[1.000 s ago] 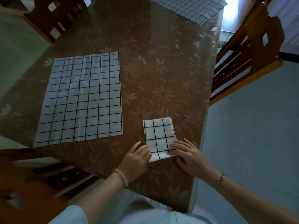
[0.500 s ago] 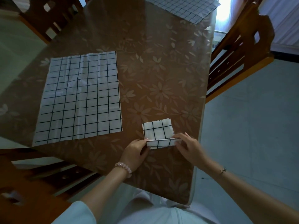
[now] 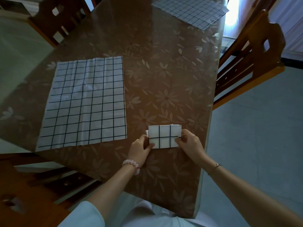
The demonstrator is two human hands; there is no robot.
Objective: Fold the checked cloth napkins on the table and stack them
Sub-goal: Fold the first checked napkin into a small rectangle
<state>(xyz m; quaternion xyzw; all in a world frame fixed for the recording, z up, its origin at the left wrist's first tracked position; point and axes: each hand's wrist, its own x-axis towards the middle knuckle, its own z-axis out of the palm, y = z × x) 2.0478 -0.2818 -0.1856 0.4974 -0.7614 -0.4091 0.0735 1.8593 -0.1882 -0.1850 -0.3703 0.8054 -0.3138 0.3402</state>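
A wooden chair stands right, a second chair far left, floor perhaps tiled.

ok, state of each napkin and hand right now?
folded napkin: folded into a small rectangle, gripped at both ends
large napkin: unfolded, spread flat
far napkin: unfolded, flat, partly out of frame
left hand: pinches the folded napkin's left end
right hand: pinches its right end

Folded napkin near table edge — flat napkin left, third at far end.
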